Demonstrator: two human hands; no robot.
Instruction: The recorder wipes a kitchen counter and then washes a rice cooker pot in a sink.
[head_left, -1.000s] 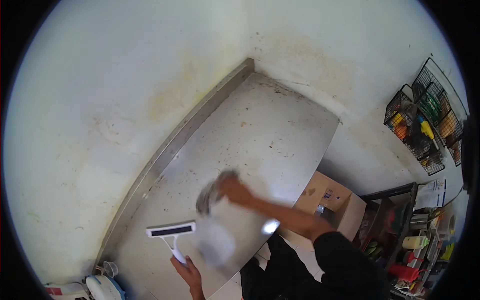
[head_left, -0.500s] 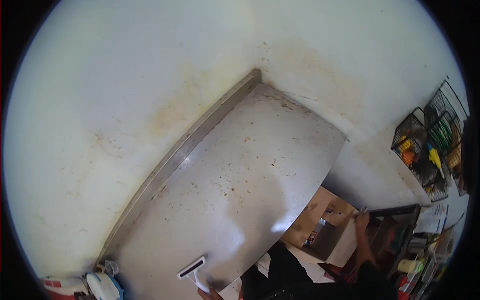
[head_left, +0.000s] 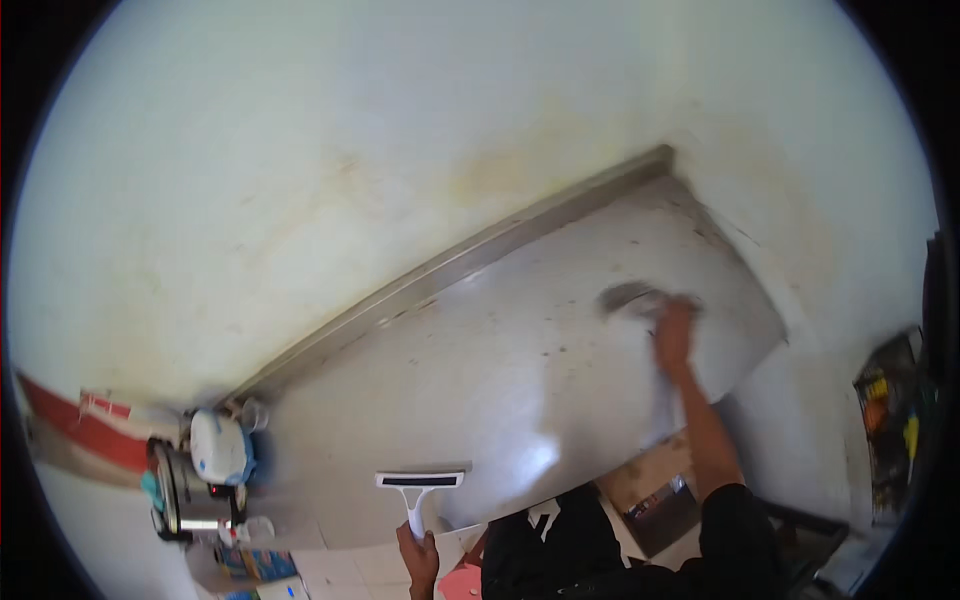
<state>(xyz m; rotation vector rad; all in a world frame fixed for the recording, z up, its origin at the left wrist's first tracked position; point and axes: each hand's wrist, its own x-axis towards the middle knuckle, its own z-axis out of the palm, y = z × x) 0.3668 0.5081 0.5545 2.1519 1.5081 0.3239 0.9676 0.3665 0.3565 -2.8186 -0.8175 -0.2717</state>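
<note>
Two tools are in use on the speckled stainless-steel counter (head_left: 520, 350): a grey crumpled cloth (head_left: 628, 297) and a white T-shaped squeegee with a dark blade strip (head_left: 419, 485). The cloth lies flat on the counter's far right part, near the corner where the raised steel back edge (head_left: 450, 268) meets the stained white wall (head_left: 300, 150). The right hand (head_left: 674, 330) presses on the cloth's near side, fingers bent over it; motion blur hides how tightly they close. Judged from this, the step in hand is wiping the counter's far end, and a next move would call for drawing the cloth back across the spotted steel with steady downward pressure. At the counter's near edge, the left hand (head_left: 420, 560) is wrapped around the squeegee's handle, blade end pointing toward the counter. Off the counter's left end stand a white-and-blue appliance (head_left: 220, 447) and a metal pot (head_left: 185, 490); below its near right edge sits an open cardboard box (head_left: 660, 490).
</note>
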